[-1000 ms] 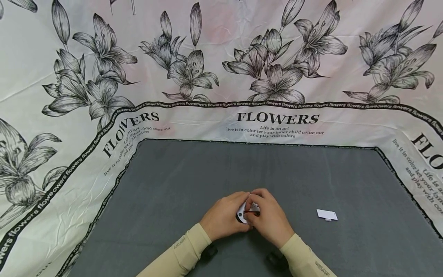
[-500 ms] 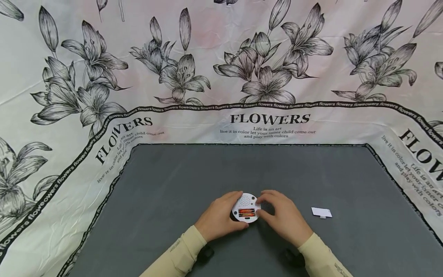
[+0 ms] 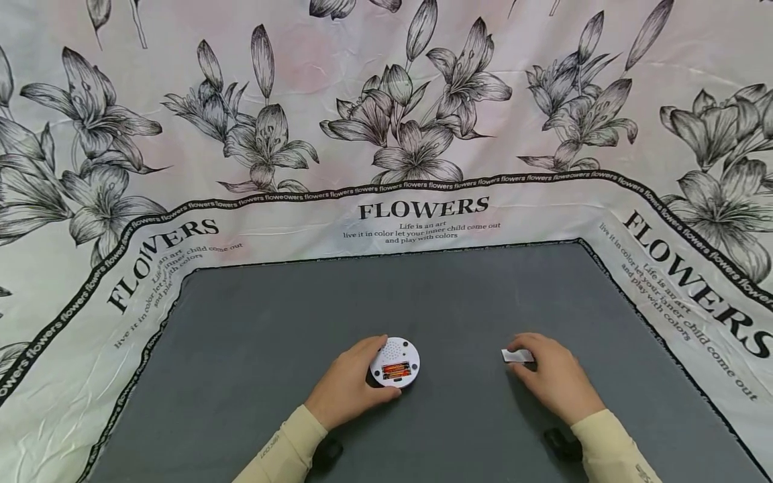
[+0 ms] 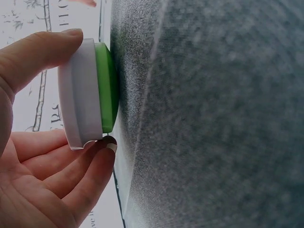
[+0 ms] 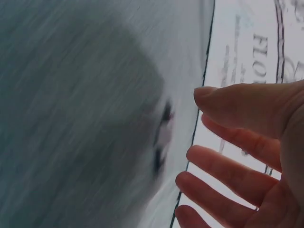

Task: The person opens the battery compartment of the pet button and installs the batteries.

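A round white device [image 3: 395,362] lies on the grey mat [image 3: 290,302], its battery bay facing up with orange batteries showing. My left hand [image 3: 370,376] grips it by the rim, thumb on one side and fingers on the other. In the left wrist view the device [image 4: 80,95] has a green underside against the mat, held by my left hand [image 4: 90,90]. To the right, a small white cover [image 3: 517,355] lies flat. My right hand [image 3: 521,362] reaches over it with straight fingers. The right wrist view is blurred: the cover [image 5: 162,137] lies just beyond my right hand [image 5: 199,126].
A white cloth printed with black lilies and "FLOWERS" lettering [image 3: 417,211] surrounds the mat on the left, far and right sides. The wrist cameras show as dark shapes [image 3: 561,444] under both sleeves.
My right hand has left the device and swung right to the white cover. The left hand keeps holding the device. The head view has shifted right.
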Available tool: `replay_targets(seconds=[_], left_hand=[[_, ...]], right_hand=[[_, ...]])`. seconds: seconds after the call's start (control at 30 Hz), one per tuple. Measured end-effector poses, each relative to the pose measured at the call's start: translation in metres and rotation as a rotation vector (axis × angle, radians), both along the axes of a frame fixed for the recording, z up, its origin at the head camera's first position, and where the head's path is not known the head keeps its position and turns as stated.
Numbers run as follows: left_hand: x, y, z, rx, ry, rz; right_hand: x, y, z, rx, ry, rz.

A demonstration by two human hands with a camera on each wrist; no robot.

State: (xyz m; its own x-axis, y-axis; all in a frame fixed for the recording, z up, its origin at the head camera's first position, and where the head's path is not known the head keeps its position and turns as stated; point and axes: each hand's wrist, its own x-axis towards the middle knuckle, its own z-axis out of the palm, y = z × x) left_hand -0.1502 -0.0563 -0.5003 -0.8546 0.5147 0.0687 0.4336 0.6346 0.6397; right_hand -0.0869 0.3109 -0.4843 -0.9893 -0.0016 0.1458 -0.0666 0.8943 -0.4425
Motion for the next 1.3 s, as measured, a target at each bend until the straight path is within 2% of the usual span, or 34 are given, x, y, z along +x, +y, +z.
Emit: replay_targets(seconds=[0.23,0.47,0.83,1.03,1.3], left_hand=[[0.002,-0.009,0.001,0.003,-0.001,0.019],[0.002,-0.009,0.002,-0.020,-0.005,0.018],[0.002,-0.006,0.005,-0.026,0.007,-0.007],[0.001,-0.009,0.007,-0.038,0.003,0.003],[0.000,-0.006,0.008,-0.058,0.016,-0.017]], right_hand=[[-0.004,0.007,-0.011,0.038,0.036,0.015],[-0.009,0.010,-0.014,0.080,0.040,0.030],[-0.010,0.012,-0.012,0.093,-0.045,0.012],[-0.014,-0.012,-0.010,0.062,-0.049,0.042],[-0.020,-0.062,0.000,0.061,0.078,0.125]])
